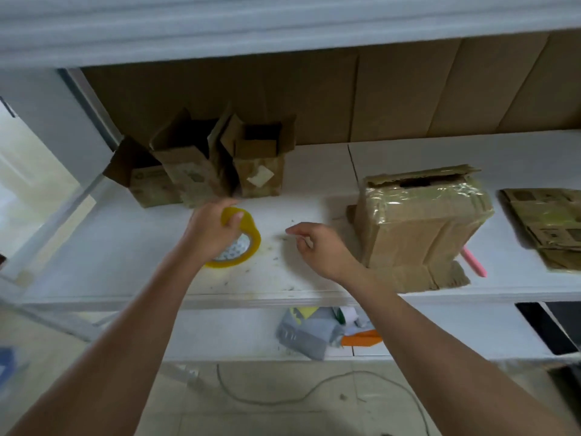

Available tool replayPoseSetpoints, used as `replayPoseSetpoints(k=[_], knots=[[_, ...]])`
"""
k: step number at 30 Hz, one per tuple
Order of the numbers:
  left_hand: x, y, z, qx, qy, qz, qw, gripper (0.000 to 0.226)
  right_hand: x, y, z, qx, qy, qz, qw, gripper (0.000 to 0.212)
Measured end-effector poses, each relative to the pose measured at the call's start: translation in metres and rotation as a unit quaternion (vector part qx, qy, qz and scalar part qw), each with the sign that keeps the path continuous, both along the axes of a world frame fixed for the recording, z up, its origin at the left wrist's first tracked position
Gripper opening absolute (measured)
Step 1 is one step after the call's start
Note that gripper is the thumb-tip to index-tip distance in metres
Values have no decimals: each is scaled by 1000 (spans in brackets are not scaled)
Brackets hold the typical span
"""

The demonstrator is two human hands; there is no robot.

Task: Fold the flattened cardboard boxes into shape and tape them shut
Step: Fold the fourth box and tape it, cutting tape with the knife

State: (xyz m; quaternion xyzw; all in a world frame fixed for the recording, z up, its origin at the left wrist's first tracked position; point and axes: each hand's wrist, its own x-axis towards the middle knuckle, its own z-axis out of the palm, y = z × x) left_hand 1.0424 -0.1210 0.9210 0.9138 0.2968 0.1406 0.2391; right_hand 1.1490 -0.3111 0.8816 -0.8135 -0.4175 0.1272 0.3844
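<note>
On shelf (314, 171), left grip (210, 229) clutching tape roll (243, 243)

Yellow tape roll (248, 237); brown cardboard boxes (421, 215); pink pen (474, 262); white shelf (314, 184)

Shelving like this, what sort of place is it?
Probably a small packing or storage corner: white shelf, folded cardboard boxes, a taped box, and a tape roll in the left hand.
</note>
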Motion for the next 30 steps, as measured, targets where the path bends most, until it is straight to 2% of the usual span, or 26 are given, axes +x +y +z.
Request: replayPoseSetpoints(k=[3,5,9,13,16,19,22,24,26,28,30], knots=[[-5,12,-7,-15,25,-6,1000,47,1,22,-21,-37,-12,8,999,37],[-12,17,-14,-58,22,6,998,45,1,35,-29,-42,-10,11,999,39],[-36,34,-28,-166,-63,18,984,21,2,60,-43,-8,1,20,1000,37],[-48,43,-31,-218,-90,-10,972,15,1,83,-59,-104,5,43,994,42],[-48,46,-30,-260,-116,-24,958,13,2,92,-70,-151,-21,35,988,35],[-52,49,-32,-288,-147,-37,946,16,1,97,-71,-101,0,-10,995,22],[-53,51,-32,-309,-154,-49,937,16,-2,99,-68,-38,9,-72,997,33],[-53,53,-31,-314,-153,-52,936,15,1,95,-67,-30,-44,-53,997,20],[-55,53,-31,-314,-155,-54,935,15,3,91,-61,-40,-55,-19,997,16],[-58,53,-31,-304,-152,-59,939,16,1,88,-49,14,5,-33,999,21],[-59,53,-32,-281,-147,-66,946,21,0,87,-45,74,140,-36,987,29]])
